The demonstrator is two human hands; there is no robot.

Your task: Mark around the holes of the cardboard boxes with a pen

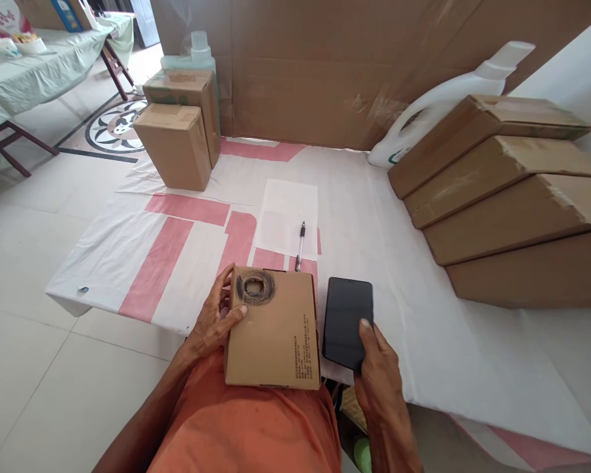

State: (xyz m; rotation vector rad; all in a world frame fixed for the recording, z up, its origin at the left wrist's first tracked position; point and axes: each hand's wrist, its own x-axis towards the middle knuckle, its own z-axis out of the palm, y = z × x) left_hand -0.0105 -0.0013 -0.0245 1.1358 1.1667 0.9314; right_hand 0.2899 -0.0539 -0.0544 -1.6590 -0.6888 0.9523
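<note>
My left hand (221,322) grips the left side of a flat cardboard box (276,335), its thumb on the top face. A small hole ringed with black scribbled lines (256,287) shows near the box's upper left corner, and fine print runs along its right side. In my right hand (381,368) is a black smartphone (347,322), held by its lower right edge with the dark screen facing up. The phone is just right of the box, apart from it. Beyond the box, a pen (301,246) lies across the lower right part of a white paper sheet (288,213).
Two cardboard boxes (175,144) stand at the table's back left before a translucent bottle (200,46). Several leaning boxes (502,203) line the right side, by a white jug (438,105). A large cardboard panel (295,72) closes off the back. Another table (54,66) is at far left.
</note>
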